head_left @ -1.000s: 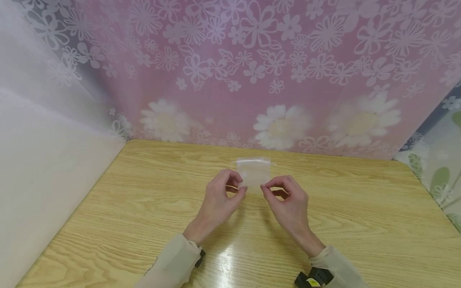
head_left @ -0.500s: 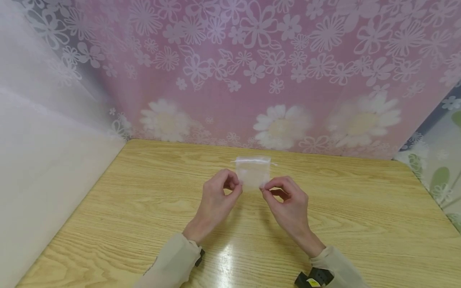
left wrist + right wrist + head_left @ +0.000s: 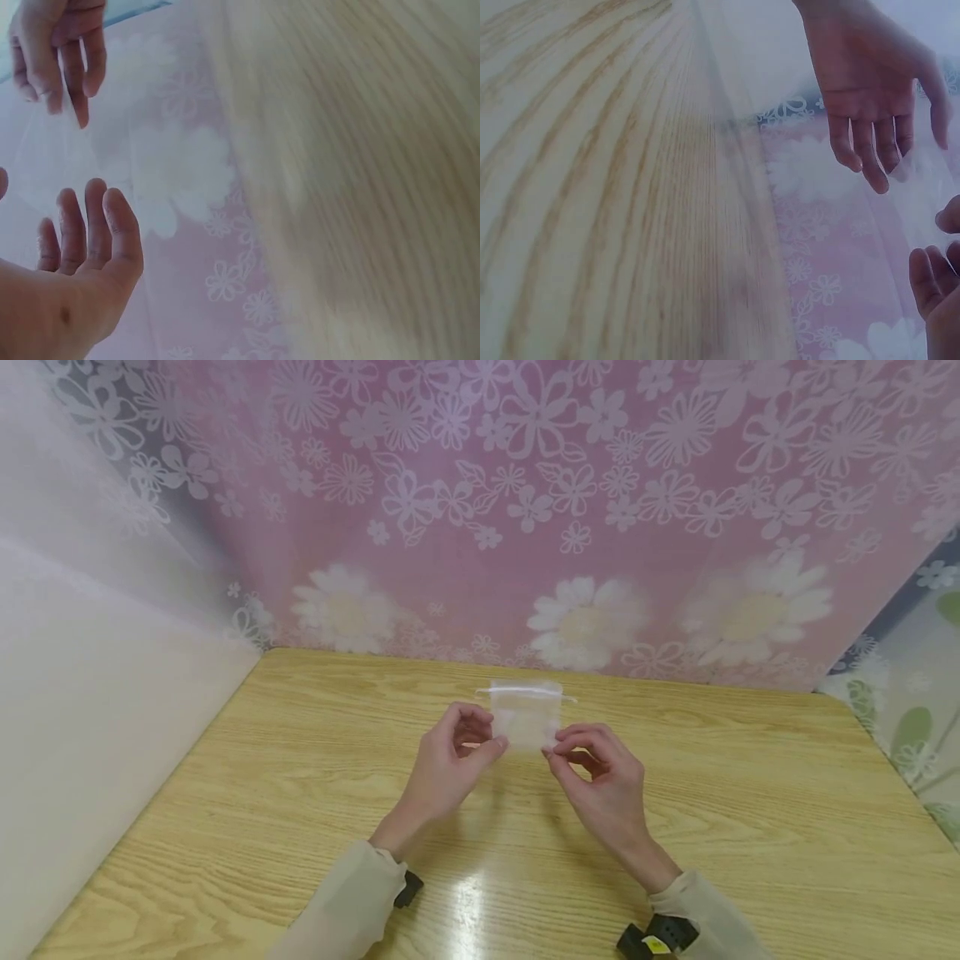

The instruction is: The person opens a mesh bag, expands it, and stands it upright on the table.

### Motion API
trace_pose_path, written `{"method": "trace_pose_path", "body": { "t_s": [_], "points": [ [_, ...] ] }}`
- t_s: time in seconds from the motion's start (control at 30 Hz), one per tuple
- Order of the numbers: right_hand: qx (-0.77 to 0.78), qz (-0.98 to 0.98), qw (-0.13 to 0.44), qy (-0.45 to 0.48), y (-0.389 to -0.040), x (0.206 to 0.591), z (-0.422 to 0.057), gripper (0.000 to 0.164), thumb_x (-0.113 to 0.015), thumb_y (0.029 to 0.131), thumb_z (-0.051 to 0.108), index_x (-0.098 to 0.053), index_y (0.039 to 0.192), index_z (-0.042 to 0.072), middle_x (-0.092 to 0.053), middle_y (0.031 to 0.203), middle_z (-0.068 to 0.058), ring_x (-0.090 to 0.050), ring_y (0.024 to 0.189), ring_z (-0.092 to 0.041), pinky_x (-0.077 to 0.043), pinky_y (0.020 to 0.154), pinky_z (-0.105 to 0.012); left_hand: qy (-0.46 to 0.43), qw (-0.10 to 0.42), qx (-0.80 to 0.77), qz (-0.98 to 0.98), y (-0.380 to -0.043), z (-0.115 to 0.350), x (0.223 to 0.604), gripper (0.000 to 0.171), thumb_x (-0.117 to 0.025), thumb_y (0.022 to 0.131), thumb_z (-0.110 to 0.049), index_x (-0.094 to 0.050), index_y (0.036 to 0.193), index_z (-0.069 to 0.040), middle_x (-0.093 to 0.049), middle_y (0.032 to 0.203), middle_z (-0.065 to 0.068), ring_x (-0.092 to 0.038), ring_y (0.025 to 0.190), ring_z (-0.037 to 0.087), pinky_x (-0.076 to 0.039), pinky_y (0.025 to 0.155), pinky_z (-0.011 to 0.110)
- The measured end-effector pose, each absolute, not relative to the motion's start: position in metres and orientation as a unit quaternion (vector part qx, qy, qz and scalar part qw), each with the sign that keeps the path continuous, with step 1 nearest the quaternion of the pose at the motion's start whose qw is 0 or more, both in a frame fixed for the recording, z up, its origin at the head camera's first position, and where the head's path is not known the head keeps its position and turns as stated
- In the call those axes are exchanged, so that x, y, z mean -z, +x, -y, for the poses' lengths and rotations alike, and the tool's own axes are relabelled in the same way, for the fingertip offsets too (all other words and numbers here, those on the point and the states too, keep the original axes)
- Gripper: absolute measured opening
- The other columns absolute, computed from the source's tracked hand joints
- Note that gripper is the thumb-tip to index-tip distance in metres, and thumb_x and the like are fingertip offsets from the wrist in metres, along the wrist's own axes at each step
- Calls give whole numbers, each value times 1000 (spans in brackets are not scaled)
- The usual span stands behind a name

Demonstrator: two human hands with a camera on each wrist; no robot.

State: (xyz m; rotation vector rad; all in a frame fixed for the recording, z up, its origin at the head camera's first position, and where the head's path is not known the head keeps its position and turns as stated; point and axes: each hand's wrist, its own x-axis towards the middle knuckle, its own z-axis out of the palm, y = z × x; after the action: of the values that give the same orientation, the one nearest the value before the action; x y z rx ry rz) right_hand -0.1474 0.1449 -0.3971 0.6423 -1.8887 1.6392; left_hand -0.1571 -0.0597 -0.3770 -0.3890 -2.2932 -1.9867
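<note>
A small sheer white drawstring pouch (image 3: pixel 525 717) is held up over the table in the head view, its white cord running across the top and poking out at both sides. At its lower right corner my right hand (image 3: pixel 606 777) pinches it between thumb and fingertips. My left hand (image 3: pixel 450 768) is at the pouch's left side, thumb near the lower left corner, with a gap between thumb and fingers. In the right wrist view the left hand (image 3: pixel 874 90) has its fingers loosely extended beside the sheer fabric (image 3: pixel 922 187). Whether anything is inside the pouch cannot be made out.
The wood-grain table (image 3: pixel 247 810) stretches out around both hands. A pink flowered curtain (image 3: pixel 465 560) hangs along its far edge, with a whitish sheet (image 3: pixel 112 693) on the left. Dark wrist straps (image 3: pixel 671 933) sit at the sleeves.
My left fingers closed together at the pouch's edge half a second ago; now they are spread from the thumb. The pouch has risen slightly. My right hand has barely moved.
</note>
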Motion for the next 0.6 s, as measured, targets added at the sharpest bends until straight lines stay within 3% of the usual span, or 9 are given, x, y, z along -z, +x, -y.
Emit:
{"method": "trace_pose_path", "body": {
  "t_s": [0.2, 0.37, 0.6],
  "points": [
    [-611, 706, 264, 243, -146, 398, -148, 23, -73, 76, -25, -68, 84, -4, -62, 101, -23, -69, 98, -10, -61, 82, -21, -75, 8, 687, 723, -160, 59, 374, 22, -65, 101, -22, -64, 119, -8, -74, 105, 12, -71, 92, 20, -62, 84, 41],
    [-617, 695, 259, 263, -146, 399, -149, 24, -73, 75, -26, -69, 86, -4, -63, 104, -24, -70, 100, -11, -61, 84, -22, -53, 4, 688, 723, -163, 59, 375, 26, -70, 98, -17, -66, 122, -8, -75, 104, 13, -72, 87, 17, -62, 80, 39],
    [-688, 648, 218, 245, -146, 395, -151, 16, -67, 82, -24, -65, 94, -14, -69, 109, -19, -74, 103, -16, -62, 83, -26, -51, -5, 724, 688, -164, 61, 374, 19, -71, 97, -9, -67, 115, -4, -72, 102, 8, -71, 83, 12, -62, 84, 50]
  ]
}}
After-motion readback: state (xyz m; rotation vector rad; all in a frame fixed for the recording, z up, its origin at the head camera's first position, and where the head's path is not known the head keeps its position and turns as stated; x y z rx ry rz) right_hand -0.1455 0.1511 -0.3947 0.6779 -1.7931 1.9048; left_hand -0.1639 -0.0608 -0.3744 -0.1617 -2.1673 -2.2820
